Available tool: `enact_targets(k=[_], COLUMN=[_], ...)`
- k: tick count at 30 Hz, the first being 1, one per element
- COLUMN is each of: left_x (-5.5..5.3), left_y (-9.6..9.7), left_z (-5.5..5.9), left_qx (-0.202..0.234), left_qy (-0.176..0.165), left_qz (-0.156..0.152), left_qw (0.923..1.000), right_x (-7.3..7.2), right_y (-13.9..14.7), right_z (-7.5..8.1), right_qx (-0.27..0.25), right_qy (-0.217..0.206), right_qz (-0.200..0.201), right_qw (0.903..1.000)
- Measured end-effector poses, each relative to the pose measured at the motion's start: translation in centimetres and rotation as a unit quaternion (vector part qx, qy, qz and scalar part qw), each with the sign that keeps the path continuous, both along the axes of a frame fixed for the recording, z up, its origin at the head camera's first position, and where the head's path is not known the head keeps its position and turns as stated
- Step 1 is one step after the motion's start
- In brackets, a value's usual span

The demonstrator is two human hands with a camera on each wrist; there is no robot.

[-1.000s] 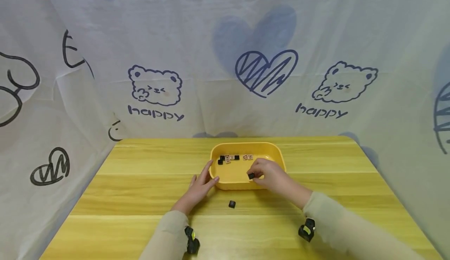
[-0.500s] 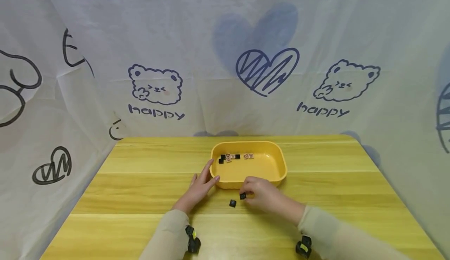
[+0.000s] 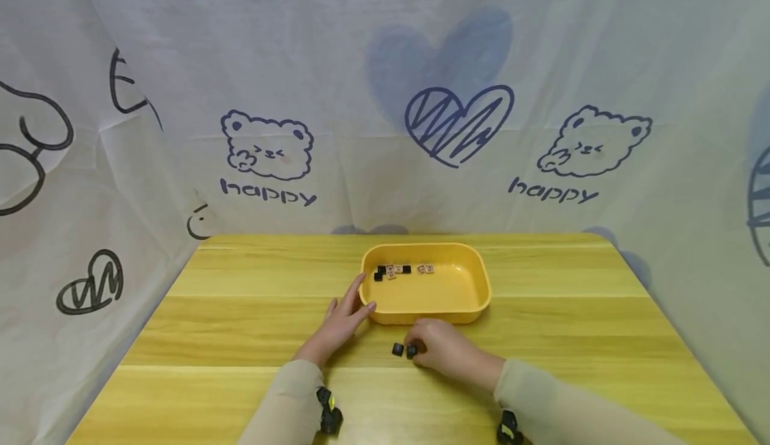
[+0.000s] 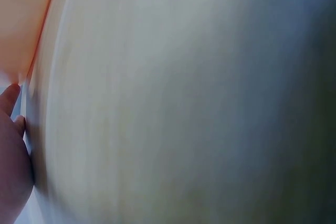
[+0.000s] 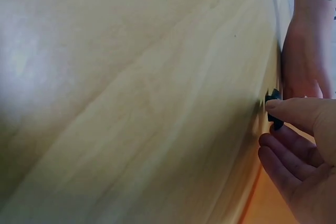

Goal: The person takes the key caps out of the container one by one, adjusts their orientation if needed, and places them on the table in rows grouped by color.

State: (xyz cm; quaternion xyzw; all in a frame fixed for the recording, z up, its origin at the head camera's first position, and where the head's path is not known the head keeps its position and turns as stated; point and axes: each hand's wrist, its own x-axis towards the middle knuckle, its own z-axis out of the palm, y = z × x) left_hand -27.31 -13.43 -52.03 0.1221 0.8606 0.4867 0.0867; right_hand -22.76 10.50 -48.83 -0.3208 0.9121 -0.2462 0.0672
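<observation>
In the head view my right hand (image 3: 442, 348) pinches a small black block (image 3: 412, 351) between thumb and fingers, down close to the tabletop in front of the tray. Just left of it, a second small black block (image 3: 398, 349) lies on the wood. The right wrist view shows the thumb pressed on the held black block (image 5: 275, 109), the other fingers bent behind it. My left hand (image 3: 338, 325) touches the near left corner of the yellow tray (image 3: 427, 318) with extended fingers and thumb. Inside, along its back left, lie several small black blocks (image 3: 378, 276) and beige tiles with reddish marks (image 3: 391, 272).
The tray stands near the back of a yellow wood-grain table (image 3: 240, 338). A pale cloth (image 3: 361, 97) printed with bears and hearts hangs behind and at the sides. Black devices (image 3: 329, 411) are strapped at both wrists.
My right hand has carried the black block out from over the tray, toward me and left, down beside the loose block on the table. The left hand stays at the tray corner.
</observation>
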Motion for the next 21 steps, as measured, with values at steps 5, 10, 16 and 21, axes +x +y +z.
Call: enact_targets(k=[5, 10, 16, 21], left_x=[-0.03, -0.07, 0.01, 0.06], left_y=[-0.05, -0.02, 0.01, 0.05], left_z=[-0.14, -0.21, -0.13, -0.09], left_qx=[-0.001, -0.002, -0.003, -0.005], left_qy=[0.001, 0.004, 0.007, 0.007], left_qz=[0.002, 0.003, 0.003, 0.002], left_qw=[1.0000, 1.0000, 1.0000, 1.0000], right_x=[-0.13, -0.21, -0.35, -0.51], right_y=[-0.40, -0.60, -0.77, -0.89], right_z=[-0.66, -0.81, -0.84, -0.91], right_qx=[-0.003, -0.009, -0.010, -0.007], right_qy=[-0.003, -0.014, -0.027, -0.034], right_qz=[-0.009, -0.018, -0.023, -0.025], right_qw=[1.0000, 0.9997, 0.9993, 0.9991])
